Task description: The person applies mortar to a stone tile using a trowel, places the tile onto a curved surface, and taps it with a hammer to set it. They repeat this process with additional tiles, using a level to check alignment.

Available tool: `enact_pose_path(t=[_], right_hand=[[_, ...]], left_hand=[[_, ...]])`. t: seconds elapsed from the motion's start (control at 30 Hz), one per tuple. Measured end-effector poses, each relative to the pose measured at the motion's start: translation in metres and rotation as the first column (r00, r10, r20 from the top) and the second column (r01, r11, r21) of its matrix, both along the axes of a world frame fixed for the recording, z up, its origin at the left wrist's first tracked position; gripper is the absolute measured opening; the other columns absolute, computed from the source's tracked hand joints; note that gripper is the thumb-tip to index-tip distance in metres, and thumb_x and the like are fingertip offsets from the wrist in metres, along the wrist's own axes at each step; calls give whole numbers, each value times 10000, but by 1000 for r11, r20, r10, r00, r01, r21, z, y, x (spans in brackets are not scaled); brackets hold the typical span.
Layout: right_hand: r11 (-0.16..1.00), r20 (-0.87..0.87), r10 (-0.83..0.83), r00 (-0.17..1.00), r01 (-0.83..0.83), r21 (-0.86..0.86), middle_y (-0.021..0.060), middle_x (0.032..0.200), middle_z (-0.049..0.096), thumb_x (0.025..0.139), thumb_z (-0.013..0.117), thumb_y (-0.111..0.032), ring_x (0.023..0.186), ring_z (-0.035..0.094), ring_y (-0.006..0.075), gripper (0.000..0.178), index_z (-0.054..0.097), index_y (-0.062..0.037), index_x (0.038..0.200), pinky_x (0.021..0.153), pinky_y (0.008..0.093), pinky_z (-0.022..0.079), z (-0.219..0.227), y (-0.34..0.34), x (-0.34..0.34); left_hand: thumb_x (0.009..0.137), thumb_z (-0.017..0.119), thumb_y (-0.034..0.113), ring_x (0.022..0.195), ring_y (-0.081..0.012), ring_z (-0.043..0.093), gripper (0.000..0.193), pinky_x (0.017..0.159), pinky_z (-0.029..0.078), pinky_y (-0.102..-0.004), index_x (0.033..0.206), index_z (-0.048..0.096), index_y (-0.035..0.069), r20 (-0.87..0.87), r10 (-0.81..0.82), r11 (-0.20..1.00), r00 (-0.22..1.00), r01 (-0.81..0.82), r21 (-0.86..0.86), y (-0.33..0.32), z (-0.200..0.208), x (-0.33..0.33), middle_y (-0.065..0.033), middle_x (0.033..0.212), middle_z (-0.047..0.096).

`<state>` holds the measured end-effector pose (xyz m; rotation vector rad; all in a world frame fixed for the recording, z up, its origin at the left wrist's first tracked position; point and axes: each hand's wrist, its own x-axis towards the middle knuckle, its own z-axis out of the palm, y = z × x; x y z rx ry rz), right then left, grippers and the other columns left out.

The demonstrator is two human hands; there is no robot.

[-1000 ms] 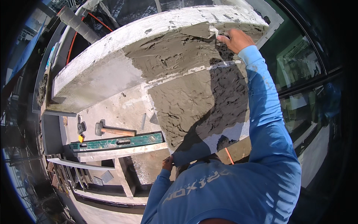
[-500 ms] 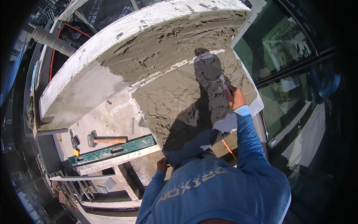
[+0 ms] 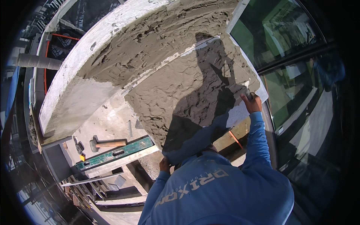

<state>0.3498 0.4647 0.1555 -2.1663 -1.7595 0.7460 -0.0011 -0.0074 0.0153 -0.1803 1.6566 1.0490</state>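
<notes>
My right hand (image 3: 253,104) is closed around the handle of a trowel (image 3: 242,90). The trowel's blade lies against the grey mortar (image 3: 161,101) near the right edge of a large flat slab (image 3: 237,113). Rough wet mortar covers most of this slab, and a smooth bare strip shows along its near edge. At the slab's near left corner is my left hand (image 3: 165,165), its fingers curled on the edge. My shadow falls across the mortar. Beyond the slab, a curved pale panel (image 3: 78,99) also carries mortar, its left end bare.
To the left lie a hammer (image 3: 108,144), a green spirit level (image 3: 116,153) and a dark tool with a yellow tip (image 3: 79,149). Glass panes (image 3: 288,97) stand close on the right. A wrapped pipe (image 3: 39,62) is at the far left, and a slatted frame (image 3: 97,180) is below.
My right hand has moved right and slightly nearer with the trowel, toward the slab's right edge. My left hand stays at the corner. The whole view has shifted and turned slightly.
</notes>
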Motion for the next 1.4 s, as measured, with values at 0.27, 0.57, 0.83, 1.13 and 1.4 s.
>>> enact_pose_path(t=[0.27,0.57,0.83,1.13,1.4], right_hand=[[956,-401,-265,877,294,10,198,947,722,831,737,-299,837,673,269,449,672,77,1069,794,383,508,-69,-11,68],[777,143,594,791,-611,153,297,941,667,877,629,-312,896,650,460,432,643,24,1148,788,498,517,6,73,-81],[550,219,813,540,-835,19,250,923,689,861,662,-359,904,662,432,444,639,-34,1163,798,511,529,60,119,-212],[795,-101,574,812,-583,-165,198,789,675,823,749,-332,737,653,357,409,659,53,929,709,425,507,37,-42,-191],[271,-638,709,302,-951,-148,258,942,660,855,698,-395,855,654,341,508,618,67,1052,770,412,502,-17,-221,-378]], left_hand=[[1008,480,503,1062,-318,645,611,810,596,-452,1307,543,-27,-28,63,993,998,-66,-94,6,5,10,-199,1220,617],[987,519,492,995,-288,677,570,737,620,-420,1256,619,-1,-160,3,986,987,-29,-163,-11,-24,12,-182,1097,681],[985,541,487,963,-210,667,562,849,522,-356,1204,659,-16,-376,-29,996,926,-5,-91,-14,-33,27,-141,1009,719],[997,535,446,890,-199,651,491,804,513,-363,1115,665,-13,-344,-6,990,939,54,130,-6,-19,19,-136,947,708],[976,525,466,941,-315,671,519,862,504,-421,1092,684,-14,-228,-381,900,896,416,128,-22,-56,-11,-217,996,700]])
